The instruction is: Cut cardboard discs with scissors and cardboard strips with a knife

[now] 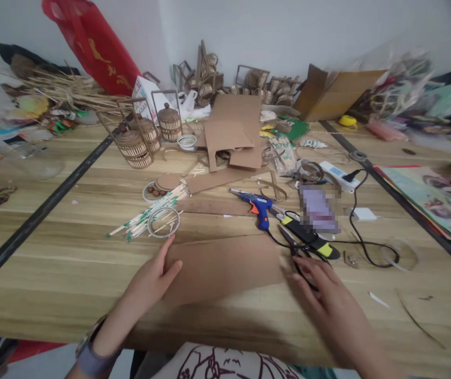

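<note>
A flat rectangle of brown cardboard (225, 266) lies on the wooden table right in front of me. My left hand (160, 271) rests at its left edge, thumb over the cardboard and index finger stretched away, the other fingers hidden. To the right of the cardboard, my right hand (322, 284) has its fingers on the black handles of a pair of scissors (288, 237), whose blades point away from me. A black-and-yellow utility knife (308, 237) lies beside the scissors. Beyond the cardboard is a blue glue gun (260, 205) with an orange trigger.
Thin sticks (150, 213) with green ends and a white ring (164, 221) lie left. Small lidded baskets (170, 123) stand behind them. Cardboard pieces (233, 126) are stacked centrally. A power strip (338, 176) and black cable (362, 252) occupy the right, near a phone (318, 208).
</note>
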`<state>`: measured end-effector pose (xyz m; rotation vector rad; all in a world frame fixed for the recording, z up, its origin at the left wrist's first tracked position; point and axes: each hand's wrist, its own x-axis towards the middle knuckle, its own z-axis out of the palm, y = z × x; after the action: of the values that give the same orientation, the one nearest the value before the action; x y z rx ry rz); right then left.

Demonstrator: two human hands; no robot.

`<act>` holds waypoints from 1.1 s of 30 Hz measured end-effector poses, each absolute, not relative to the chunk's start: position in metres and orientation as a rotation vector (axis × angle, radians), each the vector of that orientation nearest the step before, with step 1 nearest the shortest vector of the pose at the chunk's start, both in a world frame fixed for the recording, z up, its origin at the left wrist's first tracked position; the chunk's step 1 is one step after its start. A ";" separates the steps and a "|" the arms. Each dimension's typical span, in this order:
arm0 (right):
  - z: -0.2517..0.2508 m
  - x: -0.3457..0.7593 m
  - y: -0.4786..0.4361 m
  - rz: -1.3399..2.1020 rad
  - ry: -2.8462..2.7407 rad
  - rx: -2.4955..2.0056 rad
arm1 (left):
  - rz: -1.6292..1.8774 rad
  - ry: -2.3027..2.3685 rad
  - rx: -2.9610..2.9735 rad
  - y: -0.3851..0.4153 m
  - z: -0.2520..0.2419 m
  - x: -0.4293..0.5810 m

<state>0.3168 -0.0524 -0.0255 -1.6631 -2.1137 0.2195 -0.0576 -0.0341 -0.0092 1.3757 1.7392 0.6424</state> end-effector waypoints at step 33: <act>-0.057 0.268 -0.053 -0.330 -2.464 -1.254 | 0.713 2.113 2.327 0.030 -0.013 -0.126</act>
<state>0.2680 -0.0535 -0.0565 -1.2538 -2.4636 -0.3303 -0.1259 0.0296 -0.0130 2.3265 2.1133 0.7133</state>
